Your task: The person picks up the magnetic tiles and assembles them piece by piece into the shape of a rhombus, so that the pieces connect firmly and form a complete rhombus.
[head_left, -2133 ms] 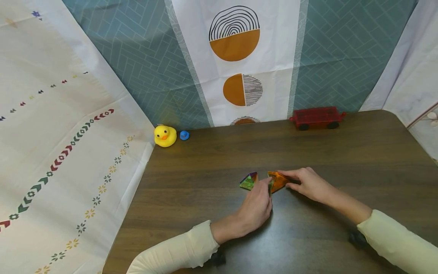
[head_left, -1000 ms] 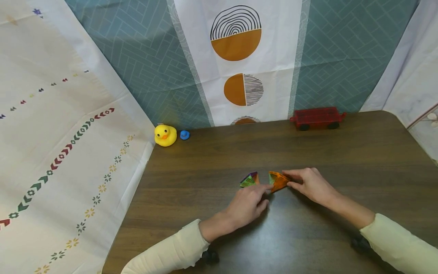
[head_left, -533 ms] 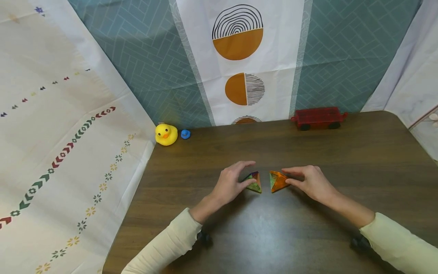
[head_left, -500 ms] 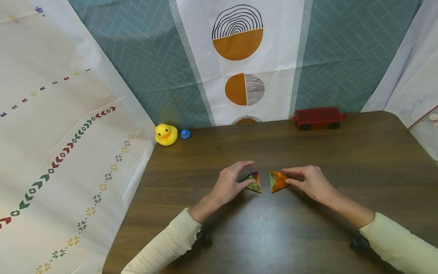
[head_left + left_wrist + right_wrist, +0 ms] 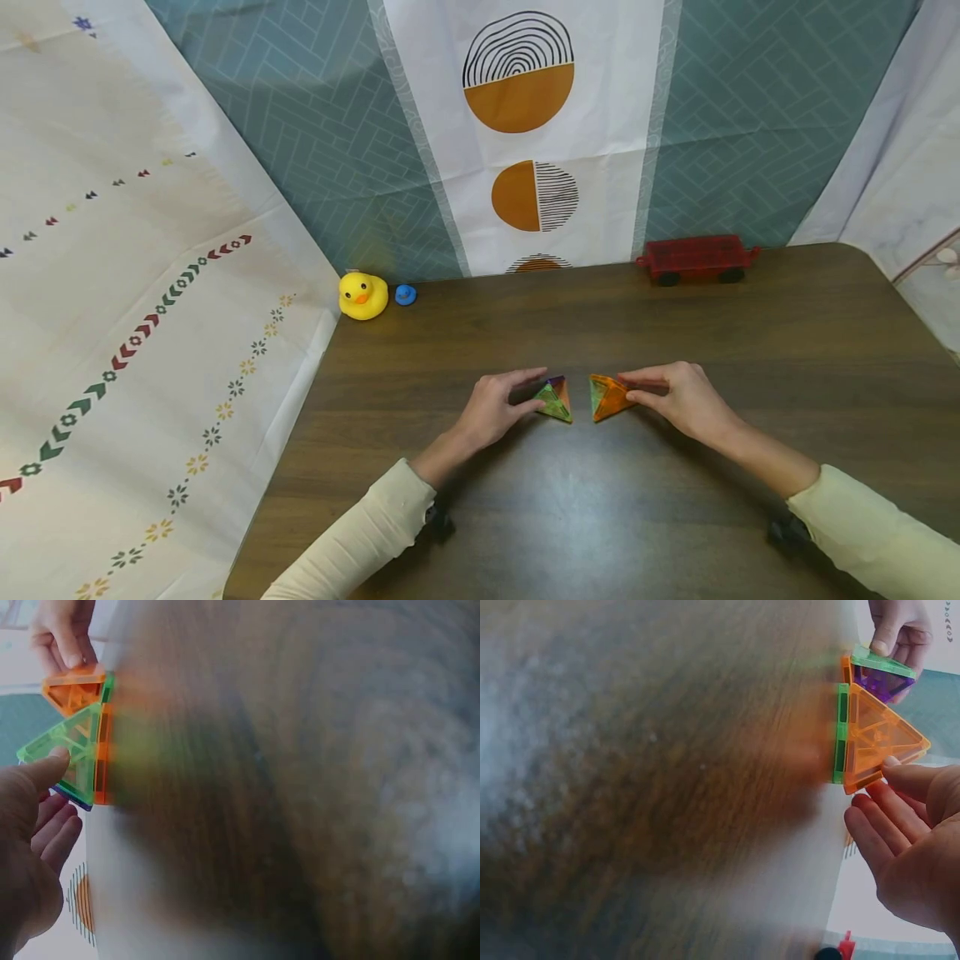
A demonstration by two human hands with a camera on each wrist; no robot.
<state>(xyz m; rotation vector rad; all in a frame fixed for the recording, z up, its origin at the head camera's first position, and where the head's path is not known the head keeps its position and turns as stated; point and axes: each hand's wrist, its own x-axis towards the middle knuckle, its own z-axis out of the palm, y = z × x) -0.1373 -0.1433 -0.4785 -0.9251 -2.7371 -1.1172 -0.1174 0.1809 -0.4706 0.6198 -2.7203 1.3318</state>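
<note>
Two small pyramids of see-through magnetic tiles stand on the wooden table, a narrow gap between them in the head view. The left magnetic tile pyramid (image 5: pixel 557 405) shows green, purple and orange faces. My left hand (image 5: pixel 489 410) pinches it, thumb on the green face (image 5: pixel 84 739) and fingers at the far side. Orange with a green side, the right magnetic tile pyramid (image 5: pixel 609 398) is pinched by my right hand (image 5: pixel 688 406). In the right wrist view, that thumb presses an orange triangle tile (image 5: pixel 879 735); the fingertips behind are partly hidden.
A yellow rubber duck (image 5: pixel 363 297) and a small blue duck (image 5: pixel 405 295) sit at the table's back left corner. A red wheeled toy car base (image 5: pixel 694 257) stands along the back edge, by the hanging cloth (image 5: pixel 555 150).
My left hand has drawn back from the right pyramid, moved left to the other pyramid, and closed its fingers onto it. My right hand keeps its hold in nearly the same place.
</note>
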